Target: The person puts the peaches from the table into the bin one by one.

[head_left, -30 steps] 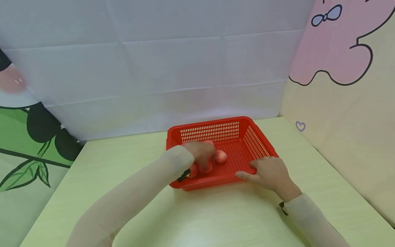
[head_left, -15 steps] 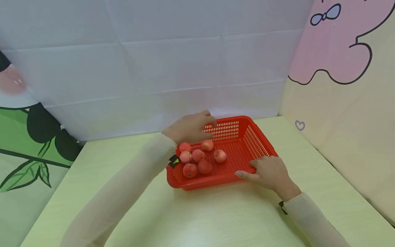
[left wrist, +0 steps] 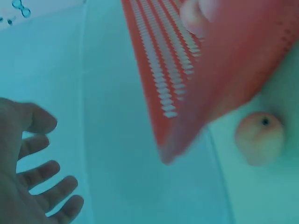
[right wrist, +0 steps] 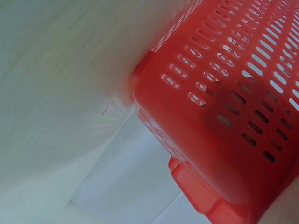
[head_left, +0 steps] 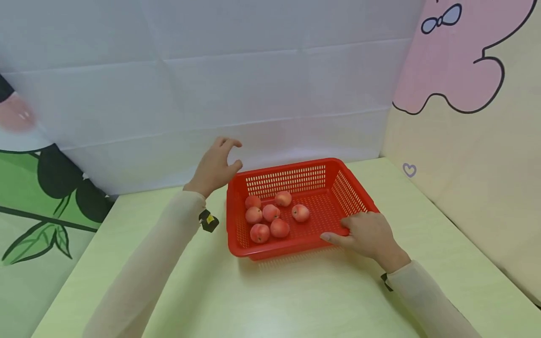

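In the head view, a red plastic basket with slotted walls stands on the table. Several reddish peaches lie in its left half. My right hand grips the basket's near right rim, its thumb lying along the front edge; only a sliver of that hand shows in the right wrist view. Raised beyond the basket's far left corner, my left hand holds nothing, its fingers spread and slightly bent. The left wrist view shows one peach outside the basket on the table; in the head view it is hidden.
A pale wood-look table bears the basket. A whitish cloth backdrop rises behind it. Cartoon-printed panels stand at the left and right.
My left hand has come up out of the basket, from over the peaches, and moved left past the far left corner with nothing in it. My right hand has kept its grip on the rim.
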A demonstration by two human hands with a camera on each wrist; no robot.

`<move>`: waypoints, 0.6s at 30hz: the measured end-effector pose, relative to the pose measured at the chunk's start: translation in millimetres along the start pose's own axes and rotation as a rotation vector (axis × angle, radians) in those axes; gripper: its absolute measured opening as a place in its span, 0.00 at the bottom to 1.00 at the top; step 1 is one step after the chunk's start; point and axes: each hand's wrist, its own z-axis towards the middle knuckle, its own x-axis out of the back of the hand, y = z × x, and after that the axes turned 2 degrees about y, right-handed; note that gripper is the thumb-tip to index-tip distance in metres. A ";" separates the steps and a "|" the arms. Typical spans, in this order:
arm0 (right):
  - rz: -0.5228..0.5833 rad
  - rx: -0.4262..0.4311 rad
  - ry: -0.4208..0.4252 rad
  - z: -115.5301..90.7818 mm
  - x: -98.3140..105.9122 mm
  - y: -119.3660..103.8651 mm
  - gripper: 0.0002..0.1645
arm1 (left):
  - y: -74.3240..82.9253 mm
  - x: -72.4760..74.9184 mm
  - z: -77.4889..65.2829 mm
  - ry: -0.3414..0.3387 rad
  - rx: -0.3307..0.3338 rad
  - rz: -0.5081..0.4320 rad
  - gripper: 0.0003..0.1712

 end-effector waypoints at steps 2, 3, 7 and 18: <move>-0.004 -0.003 -0.007 0.2 -0.2 -0.3 0.42 | -16.5 -4.3 -4.3 -0.001 0.078 -0.008 0.27; -0.006 -0.004 -0.011 0.3 -0.4 -0.3 0.42 | -23.7 -6.2 -6.5 -0.004 0.114 -0.011 0.28; -0.008 -0.007 -0.022 0.6 -0.1 -0.7 0.42 | -46.7 -14.1 -14.3 -0.080 0.218 -0.047 0.33; -0.028 -0.022 -0.059 1.3 0.1 -2.3 0.39 | -79.3 -51.3 -37.0 -0.467 0.288 -0.036 0.37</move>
